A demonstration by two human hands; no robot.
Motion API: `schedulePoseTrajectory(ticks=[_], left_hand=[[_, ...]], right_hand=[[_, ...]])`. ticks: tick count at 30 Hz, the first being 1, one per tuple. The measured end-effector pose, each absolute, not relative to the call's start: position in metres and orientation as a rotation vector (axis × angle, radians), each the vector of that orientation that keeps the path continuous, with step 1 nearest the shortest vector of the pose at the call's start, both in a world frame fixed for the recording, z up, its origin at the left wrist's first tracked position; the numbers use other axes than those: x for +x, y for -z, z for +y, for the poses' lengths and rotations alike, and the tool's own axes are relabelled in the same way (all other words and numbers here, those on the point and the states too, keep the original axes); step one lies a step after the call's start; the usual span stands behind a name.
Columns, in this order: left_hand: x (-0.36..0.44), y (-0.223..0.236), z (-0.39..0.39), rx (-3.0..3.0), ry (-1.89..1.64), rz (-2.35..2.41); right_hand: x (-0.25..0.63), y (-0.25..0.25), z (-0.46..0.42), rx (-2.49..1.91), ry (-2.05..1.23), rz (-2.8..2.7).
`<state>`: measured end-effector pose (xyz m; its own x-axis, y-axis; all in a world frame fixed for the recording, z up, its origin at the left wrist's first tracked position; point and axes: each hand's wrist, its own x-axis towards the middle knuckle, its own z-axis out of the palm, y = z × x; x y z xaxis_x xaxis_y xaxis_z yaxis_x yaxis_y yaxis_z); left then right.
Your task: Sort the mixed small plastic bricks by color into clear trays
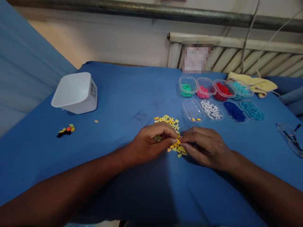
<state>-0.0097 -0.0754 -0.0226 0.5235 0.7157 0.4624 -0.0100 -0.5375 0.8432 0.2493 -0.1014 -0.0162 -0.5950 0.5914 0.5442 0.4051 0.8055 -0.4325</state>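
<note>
My left hand (155, 138) is closed in a pinch over a loose pile of small yellow toy bricks (181, 149). My right hand (205, 145) comes in from the other side, thumb and fingers pinched too. Between the two sets of fingertips is a small orange-yellow brick (178, 142), and both hands seem to touch it. Fingers cover part of it, so whether it is one piece or two joined cannot be made out. Some of the pile lies hidden under my left hand.
Clear tubs of green (186, 90), pink (203, 92) and red pieces (222, 89) stand behind trays of white (211, 109) and blue pieces (234, 111). One tray (192, 108) holds a few yellow bricks. A white bin (78, 97) stands left; glasses (292, 138) lie right.
</note>
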Motion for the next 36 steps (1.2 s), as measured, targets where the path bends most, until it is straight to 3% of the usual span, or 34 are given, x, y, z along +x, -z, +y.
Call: schedulePoseTrajectory(ticks=[12,22,36], left_hand=[[-0.021,0.02,-0.065,2.163,-1.152,0.646],[-0.049,0.008,-0.046,2.531,-0.605,0.395],[-0.045,0.01,-0.051,2.64,-0.487,0.353]], right_hand=[[0.264,0.025,-0.09,-1.011,-0.28,-2.235],[0.318,0.051,-0.05,-1.501,-0.026,-2.004],[0.313,0.048,-0.058,-1.375,-0.003,-2.098]])
